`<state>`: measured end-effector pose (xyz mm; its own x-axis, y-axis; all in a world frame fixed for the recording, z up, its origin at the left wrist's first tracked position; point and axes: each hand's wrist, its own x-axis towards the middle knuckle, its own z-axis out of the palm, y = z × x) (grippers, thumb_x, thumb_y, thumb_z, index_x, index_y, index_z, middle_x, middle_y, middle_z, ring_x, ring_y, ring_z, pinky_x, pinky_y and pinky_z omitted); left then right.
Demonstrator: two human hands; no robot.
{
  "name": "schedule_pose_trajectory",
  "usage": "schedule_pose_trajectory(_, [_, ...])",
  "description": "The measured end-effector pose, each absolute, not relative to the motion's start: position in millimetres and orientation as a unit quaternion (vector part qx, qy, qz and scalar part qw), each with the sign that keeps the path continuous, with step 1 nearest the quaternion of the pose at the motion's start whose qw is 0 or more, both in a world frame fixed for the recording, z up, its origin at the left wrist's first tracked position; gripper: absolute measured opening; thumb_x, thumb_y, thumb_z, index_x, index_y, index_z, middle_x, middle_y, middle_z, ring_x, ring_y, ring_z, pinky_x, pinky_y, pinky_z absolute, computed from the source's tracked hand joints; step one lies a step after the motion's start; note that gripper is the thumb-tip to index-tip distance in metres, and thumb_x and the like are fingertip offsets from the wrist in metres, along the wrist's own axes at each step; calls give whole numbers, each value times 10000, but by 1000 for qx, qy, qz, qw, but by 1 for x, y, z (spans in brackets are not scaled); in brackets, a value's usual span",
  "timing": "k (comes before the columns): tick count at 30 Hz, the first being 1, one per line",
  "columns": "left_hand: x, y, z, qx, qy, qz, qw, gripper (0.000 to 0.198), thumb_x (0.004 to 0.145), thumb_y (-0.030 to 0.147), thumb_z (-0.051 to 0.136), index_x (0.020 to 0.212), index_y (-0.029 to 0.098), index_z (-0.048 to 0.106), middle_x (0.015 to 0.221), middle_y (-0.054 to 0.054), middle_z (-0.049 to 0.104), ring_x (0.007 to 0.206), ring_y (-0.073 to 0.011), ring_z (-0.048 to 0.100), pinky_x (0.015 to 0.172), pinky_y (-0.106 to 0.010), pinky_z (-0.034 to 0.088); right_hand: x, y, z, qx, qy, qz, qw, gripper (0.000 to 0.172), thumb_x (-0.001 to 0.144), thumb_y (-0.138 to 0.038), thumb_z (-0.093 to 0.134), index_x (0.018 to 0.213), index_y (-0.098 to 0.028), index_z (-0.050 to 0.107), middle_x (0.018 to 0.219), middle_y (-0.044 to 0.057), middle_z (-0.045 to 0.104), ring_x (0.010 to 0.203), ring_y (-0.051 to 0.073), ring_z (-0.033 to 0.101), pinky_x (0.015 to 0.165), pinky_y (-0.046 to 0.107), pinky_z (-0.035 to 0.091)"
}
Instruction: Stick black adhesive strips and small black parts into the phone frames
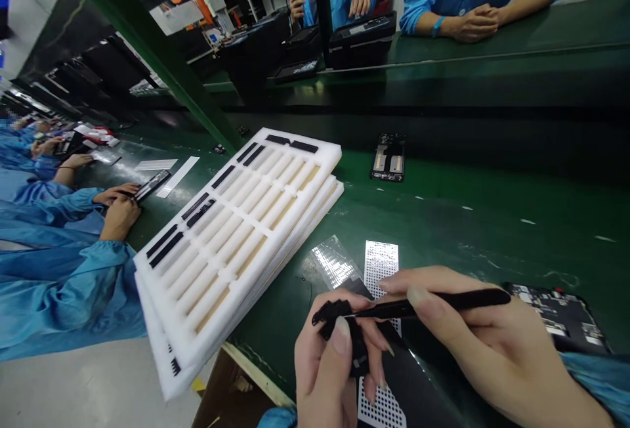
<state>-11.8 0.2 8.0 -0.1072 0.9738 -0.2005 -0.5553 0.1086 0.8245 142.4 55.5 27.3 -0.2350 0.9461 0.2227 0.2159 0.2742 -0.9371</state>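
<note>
Between its thumb and fingers my left hand (329, 362) pinches a small black part (358, 349), its kind not clear. My right hand (457, 323) is closed around black tweezers (394, 310), whose tip meets the part near my left thumb. Beneath my hands lie a white perforated sheet (381, 260) and a clear sheet with rows of small pieces (337, 260). A black sheet (418, 388) is partly covered by my hands. By my right wrist sits an opened phone (561, 313) with its circuitry showing.
White foam trays (241, 218) are stacked at the left, some slots holding black strips. Another opened phone (388, 157) lies farther back on the green table (472, 237). Co-workers in blue sit at left and across. A green post (162, 54) slants down behind the trays.
</note>
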Motion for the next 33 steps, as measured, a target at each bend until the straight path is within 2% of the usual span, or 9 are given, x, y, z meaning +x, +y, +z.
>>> schedule_pose_trajectory(5, [-11, 5, 4, 246, 417, 630, 607, 239, 959, 350, 525, 1012, 178, 683, 648, -32, 640, 436, -86, 502, 409, -165, 329, 142, 54, 31, -419, -676, 412, 446, 185, 971, -327, 581, 1008, -360, 759, 964, -38, 808, 864, 165, 778, 740, 199, 639])
schedule_pose_trajectory(10, [-25, 16, 9, 242, 528, 652, 487, 236, 946, 318, 586, 1155, 210, 601, 785, -17, 655, 540, -109, 535, 435, -186, 405, 188, 96, 21, -512, -543, 438, 501, 303, 954, -497, 593, 831, -280, 766, 830, 38, 786, 730, 221, 771, 645, 309, 661])
schedule_pose_trajectory(13, [-34, 31, 8, 378, 602, 558, 429, 326, 954, 349, 604, 1239, 213, 524, 799, -1, 647, 615, -128, 561, 509, -211, 486, 230, 119, -7, -550, -441, 481, 521, 357, 884, -553, 677, 811, -207, 728, 713, 62, 754, 605, 189, 730, 556, 273, 622])
schedule_pose_trajectory(16, [-26, 54, -1, 672, 594, 331, 291, 265, 1032, 266, 438, 1290, 215, 471, 828, -1, 669, 664, -128, 623, 600, -214, 533, 258, 124, -37, -565, -428, 492, 506, 428, 851, -589, 698, 810, -163, 693, 682, 88, 748, 554, 179, 711, 536, 270, 606])
schedule_pose_trajectory(18, [-10, 73, -10, 815, 521, 182, 177, 336, 1008, 141, 381, 1320, 211, 485, 985, -51, 706, 813, -164, 679, 709, -265, 565, 265, 124, -48, -565, -433, 495, 498, 456, 856, -611, 681, 840, -155, 681, 695, 97, 755, 559, 180, 717, 557, 279, 612])
schedule_pose_trajectory(20, [11, 90, -18, 871, 467, 104, 110, 505, 903, 3, 375, 1346, 196, 521, 1226, -108, 684, 989, -239, 675, 812, -368, 573, 266, 124, -50, -561, -439, 499, 493, 471, 861, -630, 663, 857, -159, 672, 705, 93, 759, 569, 180, 723, 579, 284, 618])
schedule_pose_trajectory(24, [44, 111, -31, 910, 413, 19, 27, 755, 710, -108, 378, 1406, 147, 522, 1536, -110, 484, 1038, -307, 639, 814, -474, 576, 266, 129, -49, -542, -464, 523, 466, 500, 848, -655, 654, 831, -156, 685, 719, 99, 763, 641, 210, 759, 620, 304, 640])
schedule_pose_trajectory(28, [49, 114, -37, 921, 389, -15, -16, 766, 699, -96, 411, 1431, 105, 509, 1538, -102, 477, 964, -300, 621, 736, -468, 591, 266, 133, -55, -532, -488, 527, 448, 518, 860, -673, 614, 824, -162, 688, 717, 80, 755, 672, 210, 763, 634, 305, 643])
schedule_pose_trajectory(33, [44, 113, -40, 925, 381, -10, 5, 756, 696, -95, 408, 1427, 67, 511, 1541, -116, 462, 958, -317, 601, 727, -493, 587, 266, 130, -60, -528, -515, 515, 437, 481, 931, -622, 544, 820, -174, 679, 807, 74, 759, 728, 184, 757, 680, 286, 631])
